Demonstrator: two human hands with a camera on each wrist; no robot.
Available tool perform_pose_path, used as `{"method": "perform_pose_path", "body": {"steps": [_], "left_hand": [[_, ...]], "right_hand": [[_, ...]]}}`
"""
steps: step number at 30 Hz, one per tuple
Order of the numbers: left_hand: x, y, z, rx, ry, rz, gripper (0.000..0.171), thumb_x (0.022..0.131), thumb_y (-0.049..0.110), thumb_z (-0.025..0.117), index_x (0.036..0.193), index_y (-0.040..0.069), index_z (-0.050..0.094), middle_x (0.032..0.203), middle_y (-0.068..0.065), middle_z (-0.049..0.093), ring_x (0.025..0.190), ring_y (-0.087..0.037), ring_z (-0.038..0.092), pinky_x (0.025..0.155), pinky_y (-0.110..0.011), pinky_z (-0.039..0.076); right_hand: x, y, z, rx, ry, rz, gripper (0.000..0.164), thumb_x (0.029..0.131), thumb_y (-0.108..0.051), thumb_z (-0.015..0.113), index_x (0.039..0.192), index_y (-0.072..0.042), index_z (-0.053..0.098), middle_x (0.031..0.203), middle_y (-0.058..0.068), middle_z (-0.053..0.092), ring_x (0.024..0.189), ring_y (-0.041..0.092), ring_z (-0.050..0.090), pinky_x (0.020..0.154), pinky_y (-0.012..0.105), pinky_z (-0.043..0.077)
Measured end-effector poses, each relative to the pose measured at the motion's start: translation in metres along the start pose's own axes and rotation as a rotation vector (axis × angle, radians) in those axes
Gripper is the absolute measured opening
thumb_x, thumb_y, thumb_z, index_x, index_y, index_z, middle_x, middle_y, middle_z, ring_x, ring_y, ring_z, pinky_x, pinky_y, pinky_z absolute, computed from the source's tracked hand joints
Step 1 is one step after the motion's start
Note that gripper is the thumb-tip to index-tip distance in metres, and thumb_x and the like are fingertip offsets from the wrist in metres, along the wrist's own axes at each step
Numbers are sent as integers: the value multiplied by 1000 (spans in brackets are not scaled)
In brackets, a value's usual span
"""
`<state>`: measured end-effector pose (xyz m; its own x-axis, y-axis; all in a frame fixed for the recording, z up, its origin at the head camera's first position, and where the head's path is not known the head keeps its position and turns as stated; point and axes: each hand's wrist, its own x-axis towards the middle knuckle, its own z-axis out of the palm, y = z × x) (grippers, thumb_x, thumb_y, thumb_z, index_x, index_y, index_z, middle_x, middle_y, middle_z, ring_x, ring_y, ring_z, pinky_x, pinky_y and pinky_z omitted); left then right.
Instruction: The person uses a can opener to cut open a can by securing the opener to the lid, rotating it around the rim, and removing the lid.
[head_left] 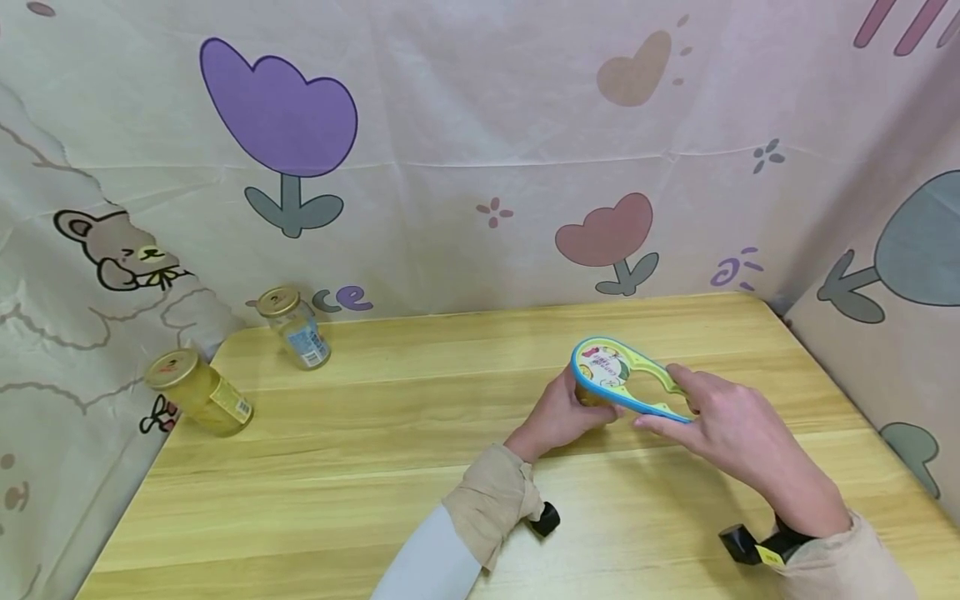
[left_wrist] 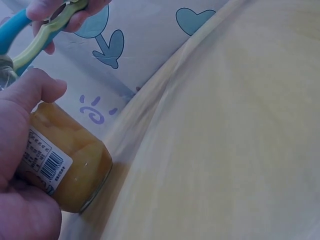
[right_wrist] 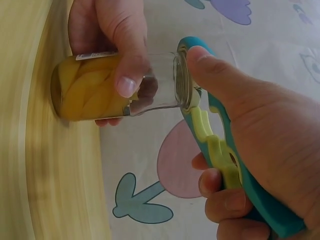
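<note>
A glass jar of yellow fruit pieces (right_wrist: 90, 90) stands on the table, its label with a barcode (left_wrist: 47, 162) showing in the left wrist view. My left hand (head_left: 558, 414) grips the jar round its body. A blue and yellow-green jar opener (head_left: 647, 364) fits round the jar's printed lid (head_left: 604, 365). My right hand (head_left: 738, 429) holds the opener by its handles, with fingers curled round them. In the right wrist view the right thumb (right_wrist: 217, 70) lies along the opener's blue-green arm, near the lid. Part of the handles is hidden by the right hand.
On the wooden table (head_left: 337, 517), two other lidded jars stand at the left: a yellow-filled jar (head_left: 198, 392) and a clearer jar with a blue label (head_left: 295, 327). A printed cloth (head_left: 450, 100) hangs behind the table and along its sides.
</note>
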<state>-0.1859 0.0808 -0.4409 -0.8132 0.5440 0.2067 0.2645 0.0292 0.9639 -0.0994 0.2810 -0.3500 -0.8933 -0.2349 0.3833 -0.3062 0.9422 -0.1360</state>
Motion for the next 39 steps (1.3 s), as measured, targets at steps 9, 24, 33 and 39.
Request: {"method": "perform_pose_path", "body": {"steps": [9, 24, 33, 39], "left_hand": [[2, 0, 3, -37, -8, 1, 66, 79, 19, 79, 134, 28, 43, 123, 12, 55, 115, -4, 49, 103, -27, 37], [-3, 2, 2, 34, -101, -58, 66, 76, 24, 81, 131, 32, 46, 120, 15, 56, 114, -5, 49, 104, -32, 36], [-2, 0, -2, -22, -176, -12, 62, 76, 17, 81, 127, 29, 49, 116, 11, 58, 106, -7, 52, 96, -25, 43], [-4, 0, -3, -24, -253, -4, 62, 75, 13, 81, 127, 25, 48, 116, 9, 57, 103, -6, 51, 94, -24, 43]], "right_hand": [[0, 9, 1, 15, 60, -65, 76, 66, -56, 79, 116, 0, 66, 78, 4, 66, 59, 11, 55, 49, 33, 48], [-1, 27, -1, 28, 74, -151, 80, 58, -54, 84, 120, -6, 66, 80, -1, 66, 60, 8, 52, 52, 36, 50], [0, 29, -4, 13, 79, -174, 80, 58, -55, 83, 119, -8, 66, 72, -10, 53, 56, 4, 43, 46, 27, 40], [-3, 33, -6, 27, 80, -211, 79, 56, -58, 82, 117, -11, 67, 72, -13, 50, 59, 2, 42, 48, 26, 41]]}}
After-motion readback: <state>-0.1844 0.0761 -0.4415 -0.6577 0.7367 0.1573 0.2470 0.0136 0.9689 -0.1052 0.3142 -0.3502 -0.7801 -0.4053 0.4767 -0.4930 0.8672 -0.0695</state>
